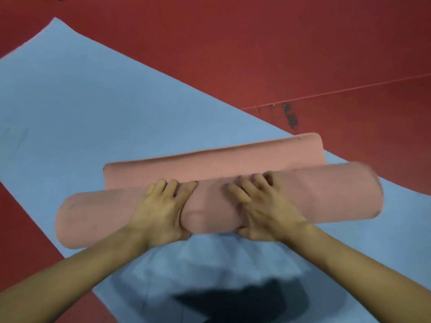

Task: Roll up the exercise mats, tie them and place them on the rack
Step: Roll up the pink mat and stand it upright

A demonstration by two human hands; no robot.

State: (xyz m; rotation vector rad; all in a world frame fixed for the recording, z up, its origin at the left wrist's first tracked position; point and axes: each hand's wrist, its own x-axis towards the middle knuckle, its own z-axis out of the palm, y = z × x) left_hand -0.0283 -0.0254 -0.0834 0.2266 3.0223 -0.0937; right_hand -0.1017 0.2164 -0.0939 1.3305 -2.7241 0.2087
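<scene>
Mats fill most of the view: a blue mat [98, 127] lies flat on the red floor [279, 43], running from the upper left of the frame down to the bottom centre, and it serves as the surface on which the smaller one is being rolled. Across it, in the middle of the frame, sits the pink mat [326, 190], nearly all of it wound into a thick roll running left to right, with only a short flat tail [210, 164] left lying just beyond the roll toward the upper right. That tail, I judge, is the last bit to be taken in before tying; no strap or rack shows here.

Both hands sit near the middle of the roll, close together, likely so the pressure stays even and the roll does not skew. The left hand [161, 208] lies over the top with its fingers curved down the far side and the thumb on the near side, squeezing the roll, which dents between the two hands. The right hand [263, 206] does the same just beside it, fingers curled over the top and thumb tucked under the near edge. The roll's right end is blurred.
</scene>
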